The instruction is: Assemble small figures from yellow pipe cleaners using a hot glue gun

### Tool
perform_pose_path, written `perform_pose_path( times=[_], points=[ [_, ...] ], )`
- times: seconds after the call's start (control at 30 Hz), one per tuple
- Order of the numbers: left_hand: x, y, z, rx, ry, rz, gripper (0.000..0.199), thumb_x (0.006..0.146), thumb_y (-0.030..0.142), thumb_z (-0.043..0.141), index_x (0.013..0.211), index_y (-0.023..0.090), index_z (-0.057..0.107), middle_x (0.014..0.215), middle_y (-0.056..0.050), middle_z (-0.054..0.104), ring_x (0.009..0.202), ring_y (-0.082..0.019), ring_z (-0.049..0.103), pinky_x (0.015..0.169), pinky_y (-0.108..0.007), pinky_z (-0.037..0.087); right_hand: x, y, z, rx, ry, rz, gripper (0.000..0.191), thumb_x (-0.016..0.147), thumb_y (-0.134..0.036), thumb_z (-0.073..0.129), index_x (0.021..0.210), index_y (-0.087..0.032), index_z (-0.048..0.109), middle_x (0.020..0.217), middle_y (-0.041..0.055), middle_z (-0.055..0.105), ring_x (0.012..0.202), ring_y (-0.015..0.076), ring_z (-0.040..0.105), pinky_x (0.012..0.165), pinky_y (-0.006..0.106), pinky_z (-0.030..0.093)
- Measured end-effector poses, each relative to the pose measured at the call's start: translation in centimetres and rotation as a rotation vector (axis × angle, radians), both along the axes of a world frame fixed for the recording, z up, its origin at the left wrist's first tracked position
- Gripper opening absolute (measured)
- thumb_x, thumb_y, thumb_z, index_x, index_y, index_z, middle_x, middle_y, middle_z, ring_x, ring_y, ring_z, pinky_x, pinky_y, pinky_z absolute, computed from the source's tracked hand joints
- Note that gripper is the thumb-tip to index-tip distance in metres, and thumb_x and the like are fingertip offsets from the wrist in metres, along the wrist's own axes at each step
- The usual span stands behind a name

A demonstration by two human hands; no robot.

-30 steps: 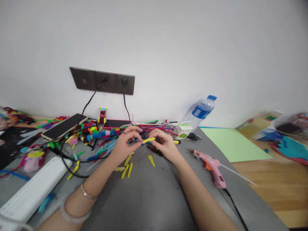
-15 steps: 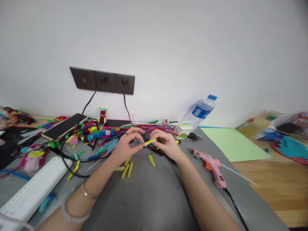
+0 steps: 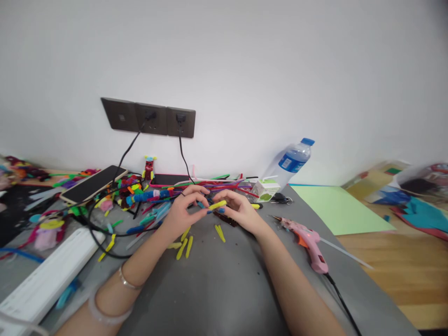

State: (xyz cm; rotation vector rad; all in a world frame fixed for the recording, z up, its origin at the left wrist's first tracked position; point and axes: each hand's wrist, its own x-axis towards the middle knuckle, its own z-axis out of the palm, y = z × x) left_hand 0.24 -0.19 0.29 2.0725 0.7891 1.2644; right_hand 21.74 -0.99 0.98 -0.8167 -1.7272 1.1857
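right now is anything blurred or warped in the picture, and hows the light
Head view: soft, even light, faint shadow on the wall left of the bottle; head view again, the teal sheet at the right looks smeared, and the bottle's lean suggests wide-lens stretch.

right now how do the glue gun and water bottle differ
The glue gun is pink; the water bottle is see-through with a blue cap. The glue gun lies down, while the water bottle has its cap up. A black cord trails from the glue gun, none from the water bottle.
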Motion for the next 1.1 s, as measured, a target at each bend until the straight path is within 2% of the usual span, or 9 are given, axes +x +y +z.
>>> perform_pose_path(
  times=[0.17, 0.37, 0.47, 0.67, 0.9, 1.1],
  points=[
    [0.02, 0.2, -0.17, -0.003, -0.015, 0.013, 0.009, 0.082, 0.01, 0.062, 0.081, 0.019, 0.065, 0.114, -0.011, 0.063, 0.109, -0.025, 0.062, 0.081, -0.034, 0.053, -0.1, -0.15, 0.33, -0.116, 0.014, -0.026, 0.031, 0.088, -0.049, 0.066, 0.094, -0.018, 0.065, 0.089, 0.0036, 0.064, 0.078, 0.0158, 0.059, 0.074, 0.028, 0.049],
    [-0.05, 0.37, -0.49, 0.034, -0.026, -0.001, 0.011, 0.082, 0.009, 0.065, 0.082, 0.019, 0.067, 0.113, -0.009, 0.062, 0.111, -0.023, 0.061, 0.083, -0.033, 0.053, -0.54, -0.31, 0.31, -0.215, 0.052, -0.001, 0.029, 0.083, -0.045, 0.073, 0.09, -0.018, 0.065, 0.074, -0.0009, 0.058, 0.064, 0.0114, 0.049, 0.059, 0.023, 0.039],
    [-0.03, 0.38, -0.51, 0.059, -0.034, 0.002, 0.011, 0.082, 0.008, 0.065, 0.081, 0.02, 0.067, 0.112, -0.009, 0.062, 0.11, -0.022, 0.061, 0.085, -0.033, 0.053, -0.62, -0.2, 0.1, -0.23, 0.081, -0.001, 0.027, 0.082, -0.042, 0.075, 0.09, -0.018, 0.066, 0.077, -0.0001, 0.061, 0.066, 0.0111, 0.05, 0.061, 0.023, 0.039],
    [0.04, 0.37, -0.41, 0.069, -0.034, 0.0, 0.012, 0.081, 0.007, 0.065, 0.081, 0.019, 0.067, 0.111, -0.009, 0.062, 0.109, -0.022, 0.062, 0.083, -0.033, 0.054, -0.59, 0.11, -0.27, -0.25, 0.129, 0.005, 0.037, 0.082, -0.042, 0.074, 0.111, -0.019, 0.069, 0.09, 0.0043, 0.069, 0.074, 0.014, 0.058, 0.069, 0.027, 0.046],
    [0.01, 0.48, -0.57, 0.079, -0.032, 0.007, 0.012, 0.082, 0.008, 0.065, 0.08, 0.019, 0.068, 0.112, -0.009, 0.062, 0.108, -0.022, 0.062, 0.083, -0.034, 0.054, -0.67, -0.03, -0.09, -0.222, 0.128, -0.034, 0.03, 0.082, -0.046, 0.074, 0.096, -0.019, 0.07, 0.079, 0.0016, 0.066, 0.068, 0.0131, 0.057, 0.065, 0.025, 0.045],
    [0.07, 0.36, -0.31, 0.085, -0.045, 0.003, 0.01, 0.082, 0.01, 0.066, 0.08, 0.02, 0.068, 0.11, -0.009, 0.063, 0.108, -0.022, 0.062, 0.088, -0.036, 0.054, -0.86, -0.14, 0.15, -0.238, 0.145, -0.029, 0.032, 0.076, -0.045, 0.08, 0.088, -0.018, 0.067, 0.08, 0.0019, 0.067, 0.068, 0.0127, 0.058, 0.067, 0.025, 0.048]
  ],
)
